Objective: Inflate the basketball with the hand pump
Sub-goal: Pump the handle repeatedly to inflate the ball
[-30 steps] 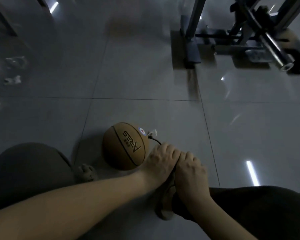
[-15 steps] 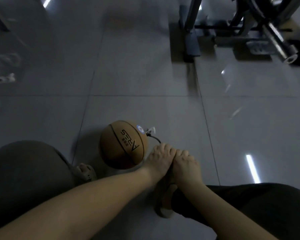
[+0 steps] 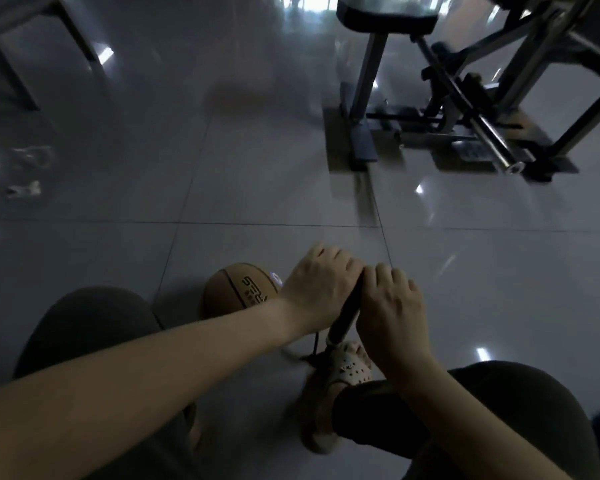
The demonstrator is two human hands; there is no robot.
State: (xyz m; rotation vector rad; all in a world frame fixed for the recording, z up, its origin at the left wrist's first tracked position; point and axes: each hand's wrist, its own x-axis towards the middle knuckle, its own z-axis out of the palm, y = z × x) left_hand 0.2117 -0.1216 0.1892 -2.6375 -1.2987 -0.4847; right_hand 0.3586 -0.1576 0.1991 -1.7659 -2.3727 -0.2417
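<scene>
A tan basketball (image 3: 238, 291) with dark lettering lies on the grey tiled floor, just left of my hands. My left hand (image 3: 317, 284) and my right hand (image 3: 390, 308) both grip the top handle of a dark hand pump (image 3: 345, 315), side by side. The pump's shaft stands tilted between them, its foot under my light sandal (image 3: 349, 367). A thin dark hose (image 3: 315, 344) shows below my left wrist. Where it meets the ball is hidden by my left hand.
Dark metal gym equipment (image 3: 465, 109) with a padded seat stands at the back right. Chair or table legs (image 3: 11, 64) stand at the far left. My knees in dark trousers (image 3: 84, 327) flank the pump. Small light objects (image 3: 23, 190) lie at the left.
Both hands have risen with the pump handle, and the shaft now shows beneath them. The view has tilted upward, showing more of the gym equipment. The ball has stayed put.
</scene>
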